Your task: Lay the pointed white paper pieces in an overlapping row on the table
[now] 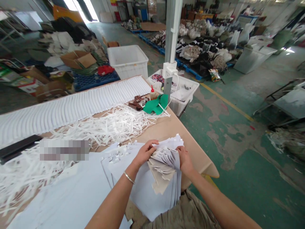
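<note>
My left hand (145, 153) and right hand (185, 159) pinch the stack (168, 160); uneven grip could skew it.

Strips (114, 125) behind sheets (83, 190) on table (177, 128)

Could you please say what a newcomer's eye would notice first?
Probably the bright green piece in front of the pole. Next, the tangled white strips along the middle of the table, then the left hand and right hand holding layered sheets at its near edge.
</note>
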Tool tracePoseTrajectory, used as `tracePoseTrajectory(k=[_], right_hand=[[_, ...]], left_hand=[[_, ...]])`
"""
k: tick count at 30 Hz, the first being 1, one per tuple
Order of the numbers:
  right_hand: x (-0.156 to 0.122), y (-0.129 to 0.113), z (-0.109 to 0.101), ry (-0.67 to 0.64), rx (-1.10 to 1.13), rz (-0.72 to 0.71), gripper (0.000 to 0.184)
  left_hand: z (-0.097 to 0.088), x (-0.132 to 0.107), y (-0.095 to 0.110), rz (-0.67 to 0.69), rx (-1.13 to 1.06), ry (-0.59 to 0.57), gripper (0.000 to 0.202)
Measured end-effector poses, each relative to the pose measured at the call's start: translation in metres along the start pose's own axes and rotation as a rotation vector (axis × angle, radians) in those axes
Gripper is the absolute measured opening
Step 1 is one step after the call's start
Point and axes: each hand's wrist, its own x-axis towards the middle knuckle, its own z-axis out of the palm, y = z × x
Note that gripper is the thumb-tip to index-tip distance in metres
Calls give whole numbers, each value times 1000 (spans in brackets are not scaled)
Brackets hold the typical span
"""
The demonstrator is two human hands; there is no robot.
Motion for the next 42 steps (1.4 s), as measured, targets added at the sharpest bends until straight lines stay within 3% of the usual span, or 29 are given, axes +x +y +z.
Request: tracePoseTrajectory(k=[4,10,14,17,21,23,27,29,32,36,38,42], right_hand=[[-8,5,0,6,-101,91,43],[6,15,1,-26,11,127,25],[-5,4,-8,21,333,67,15],[-21,-10,-19,-28,659,64,15],[-15,-16,-29,-1,1050,207,37],[1,-11,-27,18,935,257,44],[30,3,-9,-60,170,158,46],[34,4,-1,-111,-25,115,38],[26,-2,1,-115,153,45,25],[13,-11,-5,-169,747,58,51],[16,-9,-7,-155,684,145,56],[31,5,-2,-66,219,200,52]], left_hand=[[-5,0,5,-23,50,-125,34],[-8,0,12,20,47,-180,38],[-8,3,6,-2,119,-174,56],[-10,6,1,28,113,-188,62],[-13,8,6,142,178,-300,34],[-14,7,11,190,221,-334,32],[-14,2,14,208,254,-296,33],[-15,0,12,168,249,-281,31],[-17,0,9,101,201,-311,30],[-20,4,5,51,134,-400,30],[-20,5,3,0,96,-400,29],[-17,0,2,-22,78,-306,29]])
